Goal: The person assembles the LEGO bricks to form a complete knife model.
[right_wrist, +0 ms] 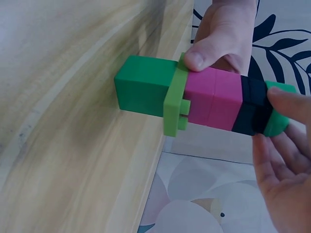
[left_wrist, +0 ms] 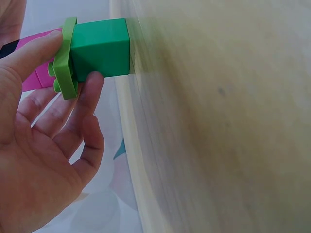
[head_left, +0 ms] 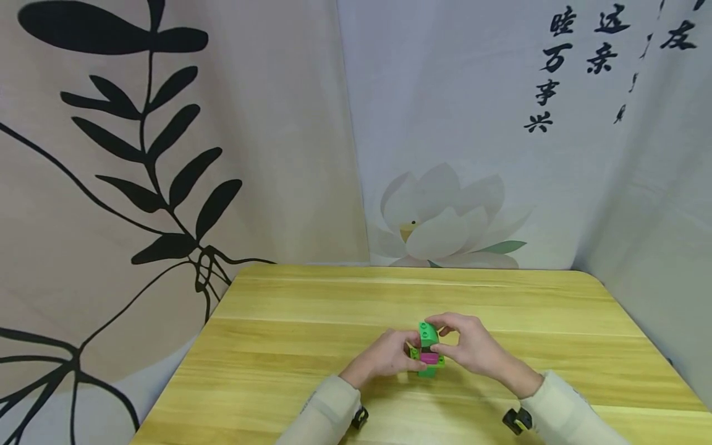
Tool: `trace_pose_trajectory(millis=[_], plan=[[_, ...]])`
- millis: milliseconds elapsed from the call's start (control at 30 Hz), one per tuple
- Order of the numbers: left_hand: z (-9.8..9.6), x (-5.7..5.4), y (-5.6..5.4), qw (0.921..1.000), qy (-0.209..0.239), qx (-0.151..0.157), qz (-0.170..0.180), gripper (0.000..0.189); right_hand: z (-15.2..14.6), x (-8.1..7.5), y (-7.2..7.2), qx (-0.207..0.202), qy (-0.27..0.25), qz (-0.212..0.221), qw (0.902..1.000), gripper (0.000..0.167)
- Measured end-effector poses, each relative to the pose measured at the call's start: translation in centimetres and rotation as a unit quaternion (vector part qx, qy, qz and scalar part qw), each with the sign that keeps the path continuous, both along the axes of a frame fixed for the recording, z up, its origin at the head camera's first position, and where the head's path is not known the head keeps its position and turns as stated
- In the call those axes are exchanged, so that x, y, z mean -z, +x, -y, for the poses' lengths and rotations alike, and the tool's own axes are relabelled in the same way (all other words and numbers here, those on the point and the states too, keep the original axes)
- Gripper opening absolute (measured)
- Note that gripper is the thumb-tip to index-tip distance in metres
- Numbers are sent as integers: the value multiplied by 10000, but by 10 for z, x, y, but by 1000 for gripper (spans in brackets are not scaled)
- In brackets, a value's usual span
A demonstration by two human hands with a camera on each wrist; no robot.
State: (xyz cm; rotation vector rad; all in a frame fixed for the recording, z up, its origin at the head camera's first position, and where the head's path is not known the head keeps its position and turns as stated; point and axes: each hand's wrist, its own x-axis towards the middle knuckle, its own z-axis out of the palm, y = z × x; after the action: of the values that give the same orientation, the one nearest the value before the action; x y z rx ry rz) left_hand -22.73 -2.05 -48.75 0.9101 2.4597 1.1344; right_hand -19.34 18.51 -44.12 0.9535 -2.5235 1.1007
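Note:
A toy brick stack stands upright between the two hands. Its bottom is a green brick (right_wrist: 146, 87); above come a wider lime plate (right_wrist: 173, 109), magenta bricks (right_wrist: 214, 97), a black brick (right_wrist: 250, 104) and a rounded green brick (head_left: 428, 334) on top. The left hand (head_left: 389, 353) grips the stack around its magenta part and lime plate, with a fingertip against the bottom green brick in the left wrist view. At the top, the right hand (head_left: 473, 345) pinches the rounded green brick, its fingers close to the black brick. Whether the base touches the table cannot be told.
The wooden table (head_left: 311, 309) spreads around the hands, its far edge against a curtain (head_left: 289, 123) printed with plants. Dark wrist mounts (head_left: 517, 420) sit beside the light sleeves (head_left: 328, 408).

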Motion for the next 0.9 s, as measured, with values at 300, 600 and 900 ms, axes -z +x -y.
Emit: trace_pose_trajectory(millis=[300, 600, 900], plan=[[-1, 3, 0, 9999, 71, -52, 91, 23, -1, 2, 3, 270, -108, 72, 9996, 44], [-2, 2, 1, 9999, 0, -114, 91, 23, 0, 0, 2, 252, -26, 220, 9994, 39], [-1, 0, 1, 9999, -33, -106, 4, 23, 0, -7, -1, 201, 161, 364, 9990, 35]])
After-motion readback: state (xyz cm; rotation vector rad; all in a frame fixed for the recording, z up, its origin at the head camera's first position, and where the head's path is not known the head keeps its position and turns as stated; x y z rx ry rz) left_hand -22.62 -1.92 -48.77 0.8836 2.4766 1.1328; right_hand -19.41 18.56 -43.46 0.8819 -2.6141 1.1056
